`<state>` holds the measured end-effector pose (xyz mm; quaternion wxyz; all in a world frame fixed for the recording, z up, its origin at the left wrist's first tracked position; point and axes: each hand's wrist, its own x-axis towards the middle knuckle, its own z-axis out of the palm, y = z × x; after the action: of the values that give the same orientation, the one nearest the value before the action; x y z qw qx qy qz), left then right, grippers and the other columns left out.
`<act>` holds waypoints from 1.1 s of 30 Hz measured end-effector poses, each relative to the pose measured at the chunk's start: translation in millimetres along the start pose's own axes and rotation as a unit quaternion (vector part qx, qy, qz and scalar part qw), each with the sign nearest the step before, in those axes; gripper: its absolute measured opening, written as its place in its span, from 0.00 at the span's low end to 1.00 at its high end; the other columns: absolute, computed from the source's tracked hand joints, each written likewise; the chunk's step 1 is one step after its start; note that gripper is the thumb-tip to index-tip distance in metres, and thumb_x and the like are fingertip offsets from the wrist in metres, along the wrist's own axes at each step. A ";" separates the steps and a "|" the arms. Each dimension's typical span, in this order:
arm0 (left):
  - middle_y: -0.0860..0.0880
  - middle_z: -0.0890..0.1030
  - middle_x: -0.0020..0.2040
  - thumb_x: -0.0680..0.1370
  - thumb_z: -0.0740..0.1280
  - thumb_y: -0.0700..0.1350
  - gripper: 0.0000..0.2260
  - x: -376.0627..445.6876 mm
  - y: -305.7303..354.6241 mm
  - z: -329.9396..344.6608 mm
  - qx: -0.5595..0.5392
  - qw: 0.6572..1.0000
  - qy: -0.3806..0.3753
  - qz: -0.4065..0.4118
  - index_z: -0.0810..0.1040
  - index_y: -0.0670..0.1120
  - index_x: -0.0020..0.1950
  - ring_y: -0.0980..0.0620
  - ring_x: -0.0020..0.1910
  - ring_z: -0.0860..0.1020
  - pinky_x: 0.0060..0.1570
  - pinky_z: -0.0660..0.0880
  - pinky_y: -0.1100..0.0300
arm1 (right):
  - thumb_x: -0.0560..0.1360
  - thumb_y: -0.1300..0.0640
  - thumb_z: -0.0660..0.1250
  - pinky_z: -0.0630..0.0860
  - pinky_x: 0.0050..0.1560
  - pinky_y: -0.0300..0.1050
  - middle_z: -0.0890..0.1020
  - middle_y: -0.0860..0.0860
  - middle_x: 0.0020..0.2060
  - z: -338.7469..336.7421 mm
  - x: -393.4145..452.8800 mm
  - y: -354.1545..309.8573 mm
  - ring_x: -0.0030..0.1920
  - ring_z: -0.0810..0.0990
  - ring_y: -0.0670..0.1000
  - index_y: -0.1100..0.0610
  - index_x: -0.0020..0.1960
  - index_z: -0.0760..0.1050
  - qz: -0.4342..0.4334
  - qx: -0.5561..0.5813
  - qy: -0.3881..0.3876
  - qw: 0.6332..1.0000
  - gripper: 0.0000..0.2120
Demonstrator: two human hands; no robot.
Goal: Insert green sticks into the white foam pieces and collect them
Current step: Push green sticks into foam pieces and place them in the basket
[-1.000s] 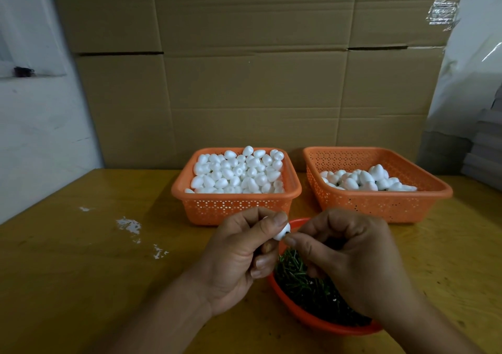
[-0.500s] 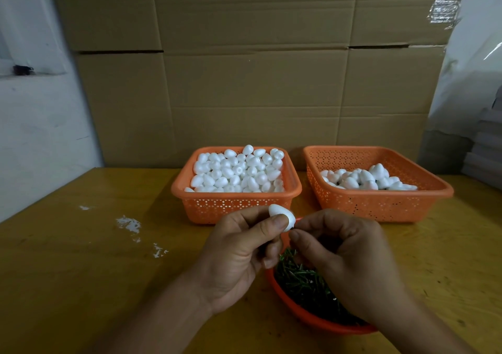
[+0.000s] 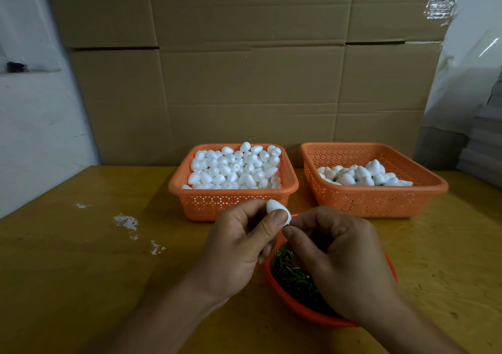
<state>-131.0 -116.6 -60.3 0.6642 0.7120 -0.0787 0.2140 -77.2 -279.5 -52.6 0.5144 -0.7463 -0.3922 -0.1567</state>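
foam pieces (image 3: 233, 167) white | baskets (image 3: 364, 200) orange, perforated | sticks (image 3: 293, 280) green | table (image 3: 81, 258) yellow-brown

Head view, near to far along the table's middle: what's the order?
Round orange bowl of green sticks → left hand pinching a white foam egg → full orange mesh basket of foam pieces → brown cardboard wall.

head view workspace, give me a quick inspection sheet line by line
surface: yellow wooden table with white flecks on its left part
job's things: left basket heaped with white foam pieces; right basket about a third full; red bowl of green sticks nearest the person
clutter: nothing seen
grippers: left hand pinches one foam piece; right hand fingertips pinched at its lower end, stick itself not visible
cables: nothing seen
surroundings: cardboard boxes behind, white wall left, plastic sheet right
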 end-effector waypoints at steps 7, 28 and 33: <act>0.49 0.72 0.29 0.76 0.69 0.58 0.11 -1.1 0.5 1.9 0.015 1.000 0.001 0.010 0.80 0.52 0.41 0.54 0.28 0.71 0.29 0.69 0.63 | 0.75 0.51 0.73 0.79 0.29 0.51 0.84 0.45 0.32 -1.3 0.1 3.4 0.30 0.83 0.48 0.47 0.42 0.82 0.001 0.037 -0.024 0.999 0.03; 0.45 0.70 0.31 0.74 0.64 0.56 0.12 -4.7 2.5 9.3 -0.023 0.999 0.034 -0.026 0.80 0.49 0.47 0.51 0.27 0.68 0.24 0.65 0.64 | 0.78 0.49 0.69 0.69 0.30 0.41 0.81 0.46 0.33 -78.7 101.9 116.0 0.34 0.79 0.49 0.50 0.49 0.85 0.233 -0.283 0.095 0.925 0.07; 0.44 0.70 0.31 0.75 0.64 0.55 0.12 -3.6 2.5 8.8 -0.017 0.999 0.039 -0.017 0.80 0.48 0.45 0.52 0.26 0.68 0.24 0.65 0.65 | 0.78 0.51 0.66 0.82 0.41 0.53 0.83 0.54 0.35 -89.1 123.6 126.6 0.36 0.82 0.55 0.56 0.46 0.84 0.293 -0.333 0.033 0.896 0.11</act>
<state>-133.5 -126.0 -59.8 0.6826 0.6927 -0.0442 0.2285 111.9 -327.1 -17.9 0.2711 -0.9494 -0.0637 -0.1453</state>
